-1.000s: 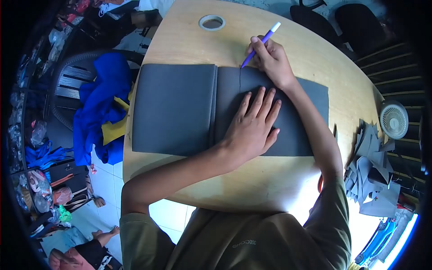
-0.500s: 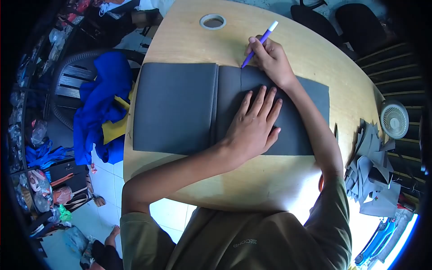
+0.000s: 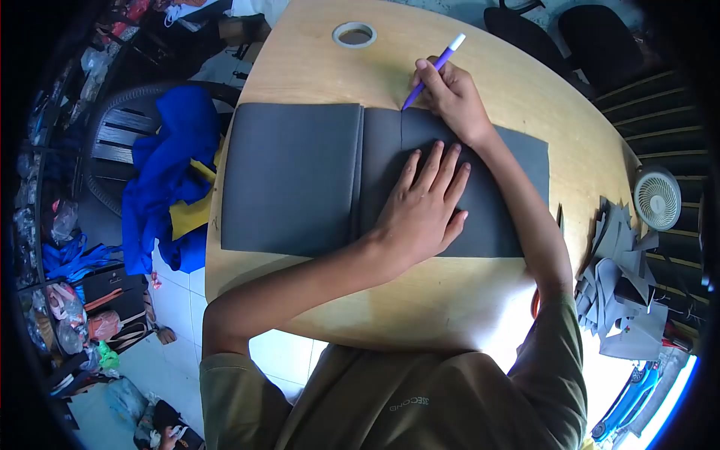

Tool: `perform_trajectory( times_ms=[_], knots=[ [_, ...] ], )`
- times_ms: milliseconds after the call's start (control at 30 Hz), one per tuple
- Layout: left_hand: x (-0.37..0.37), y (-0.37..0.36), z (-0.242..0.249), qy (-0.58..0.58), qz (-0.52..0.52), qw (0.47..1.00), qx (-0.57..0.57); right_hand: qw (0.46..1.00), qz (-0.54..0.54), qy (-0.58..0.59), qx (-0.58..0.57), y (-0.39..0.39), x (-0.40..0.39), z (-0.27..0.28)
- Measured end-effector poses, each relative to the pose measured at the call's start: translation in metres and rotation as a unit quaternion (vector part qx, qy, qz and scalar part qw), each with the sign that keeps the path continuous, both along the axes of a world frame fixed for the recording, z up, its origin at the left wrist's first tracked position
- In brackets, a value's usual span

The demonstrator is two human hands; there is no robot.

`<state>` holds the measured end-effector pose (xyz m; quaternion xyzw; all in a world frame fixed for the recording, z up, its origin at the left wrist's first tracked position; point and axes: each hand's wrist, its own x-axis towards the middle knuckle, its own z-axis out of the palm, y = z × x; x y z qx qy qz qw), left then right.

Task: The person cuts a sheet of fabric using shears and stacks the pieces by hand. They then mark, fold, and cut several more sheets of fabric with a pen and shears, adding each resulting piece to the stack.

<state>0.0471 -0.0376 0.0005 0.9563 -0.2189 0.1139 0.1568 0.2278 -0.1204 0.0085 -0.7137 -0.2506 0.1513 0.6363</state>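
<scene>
My right hand (image 3: pixel 454 97) grips a purple pen (image 3: pixel 433 73) with a white end, its tip at the far edge of a dark grey sheet (image 3: pixel 495 217). A thin dark line (image 3: pixel 402 131) runs from the tip toward me on the sheet. Flat on the same sheet lies my left hand (image 3: pixel 424 199), fingers spread and pointing away, just right of the line's near end. A folded dark grey piece (image 3: pixel 289 180) covers the left part, its fold-like edge standing beside the line.
A tape roll (image 3: pixel 354 34) lies at the table's (image 3: pixel 300 67) far side. Grey scraps (image 3: pixel 619 262) and a white fan (image 3: pixel 657 199) are at the right. Blue cloth (image 3: pixel 169 172) hangs over a chair at the left. Another person's hand (image 3: pixel 169 437) shows at lower left.
Both my hands and the pen stay nearly in place. At lower left, the other person's foot and leg have moved, and a hand shows there now.
</scene>
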Motion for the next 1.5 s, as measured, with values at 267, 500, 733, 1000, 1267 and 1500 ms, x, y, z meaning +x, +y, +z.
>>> perform_trajectory(
  times_ms=[267, 500, 733, 1000, 1267, 1500],
  knots=[
    [0.0, -0.001, 0.001, -0.005, 0.0, 1.0, 0.008, 0.999, -0.033, 0.017, 0.03, 0.003, -0.006, 0.005],
    [0.009, 0.004, 0.005, -0.029, -0.007, 0.999, -0.038, 0.976, -0.088, 0.076, 0.183, -0.01, 0.001, 0.012],
    [0.027, 0.028, 0.013, 0.01, -0.073, 0.997, -0.018, 0.938, -0.11, 0.152, 0.291, -0.078, -0.031, 0.062],
    [0.024, 0.032, 0.015, 0.029, -0.073, 0.997, 0.003, 0.973, 0.036, 0.072, 0.214, -0.115, -0.174, 0.044],
    [0.026, 0.034, 0.013, 0.025, -0.081, 0.996, -0.004, 0.999, 0.02, -0.047, 0.011, -0.076, -0.223, 0.026],
    [0.025, 0.036, 0.01, 0.012, -0.084, 0.996, -0.011, 0.996, -0.008, -0.053, -0.069, -0.069, -0.223, 0.014]
  ],
)
